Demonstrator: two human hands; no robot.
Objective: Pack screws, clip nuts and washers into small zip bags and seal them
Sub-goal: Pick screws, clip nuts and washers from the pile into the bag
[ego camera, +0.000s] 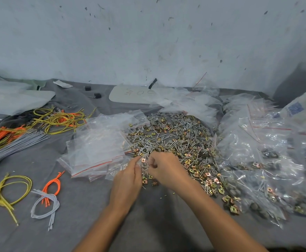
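Now, hands: my left hand (128, 177) and right hand (164, 168) pinch one small zip bag (120, 168) with screws.
Place: bench (86, 206), beside the loose hardware pile (174, 140).
Handling: flimsy, slippery film; I'd grip the mouth edges.

**Scuffed wall, grey cloth-covered surface**

Pale blue-grey wall (148, 37) across the whole upper half, flecked with dark marks and scratches, most of them toward the middle and right. Meets the work surface along a slanted line, lower on the right. Below, a wrinkled grey cloth (79, 206) spread over that surface, bunched into folds near the wall. Darker, shadowed strip (293, 82) at the far right where the wall turns into a corner. Soft, even light throughout, without hard shadows; source out of view. No telling what lies beneath the cloth
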